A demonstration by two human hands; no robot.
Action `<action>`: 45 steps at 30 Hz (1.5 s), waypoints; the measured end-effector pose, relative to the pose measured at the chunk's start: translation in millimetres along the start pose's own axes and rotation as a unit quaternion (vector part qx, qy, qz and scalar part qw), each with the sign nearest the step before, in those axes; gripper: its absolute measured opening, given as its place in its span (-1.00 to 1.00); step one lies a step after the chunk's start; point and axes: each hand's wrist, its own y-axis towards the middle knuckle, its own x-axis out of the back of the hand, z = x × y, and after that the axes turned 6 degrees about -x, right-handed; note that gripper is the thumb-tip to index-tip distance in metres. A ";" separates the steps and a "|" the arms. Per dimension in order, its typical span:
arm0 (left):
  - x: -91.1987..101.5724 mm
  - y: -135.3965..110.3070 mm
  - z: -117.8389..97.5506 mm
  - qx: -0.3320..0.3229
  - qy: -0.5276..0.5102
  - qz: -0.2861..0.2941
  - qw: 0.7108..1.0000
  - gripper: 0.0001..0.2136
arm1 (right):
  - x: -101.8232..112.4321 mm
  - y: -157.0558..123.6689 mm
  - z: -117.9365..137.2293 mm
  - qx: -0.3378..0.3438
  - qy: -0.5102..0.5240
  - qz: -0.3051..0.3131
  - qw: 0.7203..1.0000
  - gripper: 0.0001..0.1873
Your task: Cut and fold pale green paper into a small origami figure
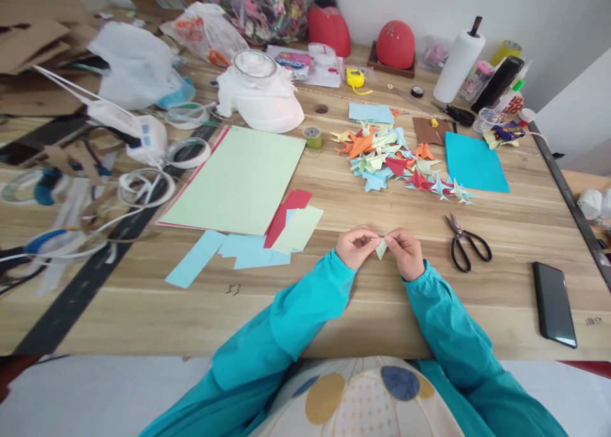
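My left hand (354,246) and my right hand (407,252) meet just above the wooden table (363,310), both pinching a small pale green folded paper piece (380,248) between their fingertips. Both arms wear teal sleeves. Beyond the hands lies a pile of folded coloured paper figures (396,163). Black scissors (463,241) lie to the right of my right hand. Loose paper pieces in light blue, red and pale green (267,233) lie to the left of my left hand.
A large pale green sheet (236,179) lies on the left, a blue sheet (475,163) at the right. A black phone (554,303) rests near the right front edge. Tape rolls, plastic bags, a paper towel roll (458,65) and red domes crowd the back.
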 end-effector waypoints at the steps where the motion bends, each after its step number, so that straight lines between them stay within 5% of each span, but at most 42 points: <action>1: -0.3 -0.3 -0.3 0.000 0.004 0.001 1.000 -0.89 | 0.1 -0.3 -0.4 0.007 -0.012 0.000 1.000 -0.79; 7: 0.1 -1.2 -3.8 -0.017 0.039 0.021 0.999 -0.87 | -0.7 -2.5 -1.6 0.018 -0.052 0.001 0.998 -0.76; 13: -0.9 -2.1 -8.7 0.081 -0.023 0.048 0.995 -0.79 | -1.5 -3.2 1.3 0.028 -0.099 0.011 0.995 -0.65; 26: -2.4 -1.7 -1.1 0.165 -0.128 0.056 0.976 -0.72 | -2.1 -4.8 7.7 0.039 -0.110 0.014 0.993 -0.65; 37: -5.8 -6.6 3.7 0.129 -0.080 0.056 0.987 -0.76 | -0.2 -4.1 3.4 0.041 -0.110 -0.022 0.993 -0.63; 45: -1.3 -7.8 -1.6 0.057 -0.049 0.139 0.987 -0.78 | 1.1 -2.7 4.1 -0.005 -0.081 0.040 0.996 -0.62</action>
